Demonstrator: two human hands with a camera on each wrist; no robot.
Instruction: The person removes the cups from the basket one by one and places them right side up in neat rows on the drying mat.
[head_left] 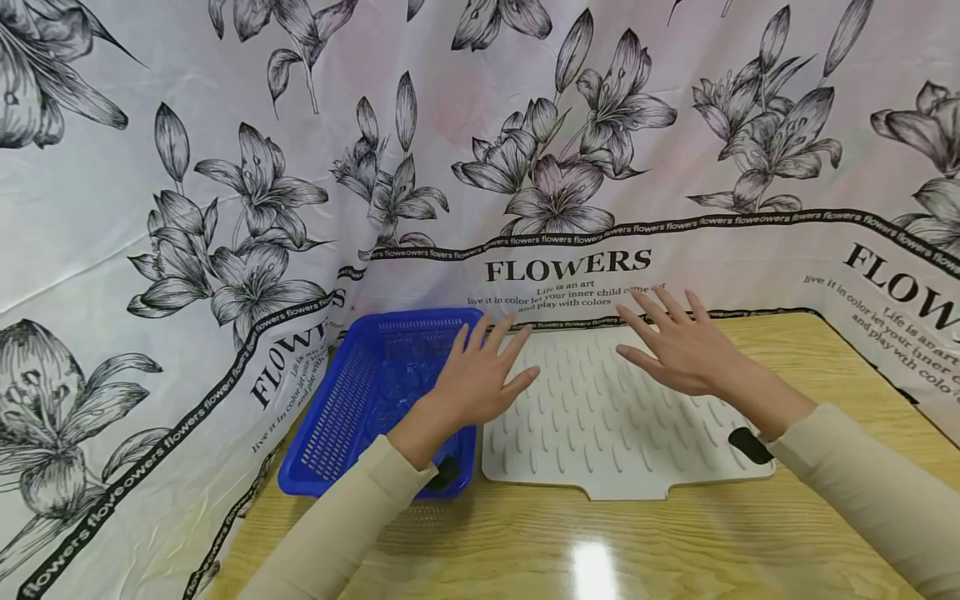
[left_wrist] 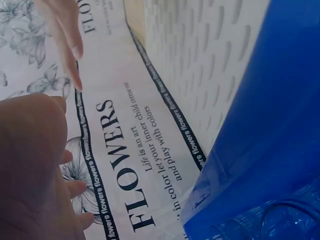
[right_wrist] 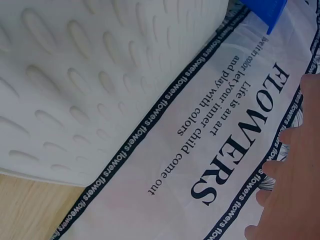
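Note:
My left hand [head_left: 476, 383] hovers with fingers spread over the right side of a blue plastic basket [head_left: 315, 454], holding nothing. Clear, shiny things [head_left: 401, 383] lie inside this basket; curved rims show in the left wrist view, but their kind is hard to make out. To the right, a white draining board [head_left: 585, 450] with raised oval ridges lies on the table. Above its far right part is my right hand [head_left: 678, 354], palm down, fingers straight and apart, also holding nothing. Both wrist views show fingers only at the frame's side.
A wooden table [head_left: 525, 542] carries the basket and board. White cloth [head_left: 420, 283] printed with black flowers and lettering hangs behind and along the left. Dark patches show beside both wrists, at the basket's near corner and the board's right edge.

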